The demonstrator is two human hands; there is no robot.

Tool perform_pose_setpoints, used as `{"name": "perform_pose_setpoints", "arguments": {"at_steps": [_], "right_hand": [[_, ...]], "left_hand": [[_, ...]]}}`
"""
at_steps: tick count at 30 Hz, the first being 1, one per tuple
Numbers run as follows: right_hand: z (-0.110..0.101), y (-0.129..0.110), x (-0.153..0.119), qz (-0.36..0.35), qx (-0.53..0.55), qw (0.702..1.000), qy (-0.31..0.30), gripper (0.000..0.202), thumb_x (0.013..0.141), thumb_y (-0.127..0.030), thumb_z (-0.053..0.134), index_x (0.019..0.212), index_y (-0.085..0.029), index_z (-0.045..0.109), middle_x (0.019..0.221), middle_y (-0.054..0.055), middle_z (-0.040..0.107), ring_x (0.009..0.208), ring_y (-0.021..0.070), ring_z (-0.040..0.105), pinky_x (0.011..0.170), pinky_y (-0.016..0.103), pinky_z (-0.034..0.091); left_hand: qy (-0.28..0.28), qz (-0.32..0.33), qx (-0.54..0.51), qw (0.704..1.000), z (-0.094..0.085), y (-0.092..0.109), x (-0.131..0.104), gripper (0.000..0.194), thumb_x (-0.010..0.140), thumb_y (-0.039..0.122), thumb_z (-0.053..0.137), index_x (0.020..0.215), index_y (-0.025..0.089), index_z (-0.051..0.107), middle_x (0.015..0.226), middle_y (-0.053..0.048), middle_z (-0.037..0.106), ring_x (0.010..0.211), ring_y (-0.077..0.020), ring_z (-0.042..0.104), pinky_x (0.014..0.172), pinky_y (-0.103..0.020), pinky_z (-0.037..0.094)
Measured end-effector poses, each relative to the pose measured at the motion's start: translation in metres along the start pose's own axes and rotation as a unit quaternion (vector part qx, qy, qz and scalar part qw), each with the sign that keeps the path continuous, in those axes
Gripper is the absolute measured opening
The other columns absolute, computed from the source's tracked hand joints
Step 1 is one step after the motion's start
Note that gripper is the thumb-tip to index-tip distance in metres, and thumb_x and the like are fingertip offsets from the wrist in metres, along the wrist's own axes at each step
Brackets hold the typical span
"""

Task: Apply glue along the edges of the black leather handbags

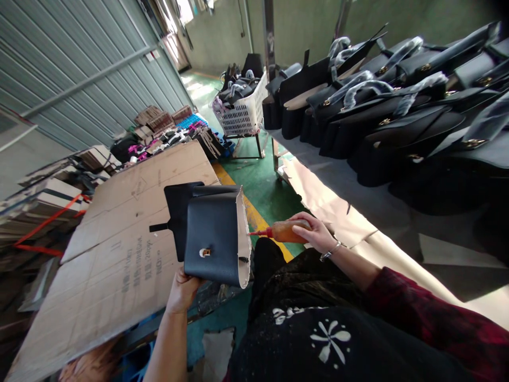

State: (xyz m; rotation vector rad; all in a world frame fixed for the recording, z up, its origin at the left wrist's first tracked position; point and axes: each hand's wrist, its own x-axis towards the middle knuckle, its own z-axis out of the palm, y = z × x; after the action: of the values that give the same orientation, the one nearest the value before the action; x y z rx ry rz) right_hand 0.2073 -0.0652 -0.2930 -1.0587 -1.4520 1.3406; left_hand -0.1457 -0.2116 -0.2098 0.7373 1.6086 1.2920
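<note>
A black handbag [212,233] with a gold clasp is held on its side above the cardboard, its open edge facing right and showing a pale lining. My left hand [186,286] grips the bag from below; part of the fingers is hidden behind it. The bag's flap [178,212] hangs out to the left with a narrow strap. My right hand [314,232] is wrapped round a squeeze bottle [286,232] of amber liquid, probably glue. Its red nozzle tip points left and meets, or nearly meets, the bag's pale rim.
A cardboard-covered table [119,254] lies to the left, with stacked pieces [43,201] beyond it. Rows of black bags [366,122] with plastic-wrapped handles fill a rack at right. A white basket [242,114] of bags stands behind on a metal stand.
</note>
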Motion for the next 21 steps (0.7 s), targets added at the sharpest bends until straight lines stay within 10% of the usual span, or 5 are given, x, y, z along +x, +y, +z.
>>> {"name": "perform_pose_setpoints", "arguments": {"at_steps": [21], "right_hand": [[0.004,0.012,0.003,0.064,0.089,0.994,0.001,0.039,0.069,-0.054,0.075,0.086,-0.02,0.065,0.078,0.002,0.067,0.072,0.0189,0.061,0.068,0.03,0.049]], "left_hand": [[-0.009,-0.012,-0.004,1.0,-0.002,-0.005,-0.002,0.014,0.042,0.007,0.073,0.045,0.015,0.061,0.048,0.002,0.052,0.048,-0.0098,0.049,0.051,-0.022,0.045]]}}
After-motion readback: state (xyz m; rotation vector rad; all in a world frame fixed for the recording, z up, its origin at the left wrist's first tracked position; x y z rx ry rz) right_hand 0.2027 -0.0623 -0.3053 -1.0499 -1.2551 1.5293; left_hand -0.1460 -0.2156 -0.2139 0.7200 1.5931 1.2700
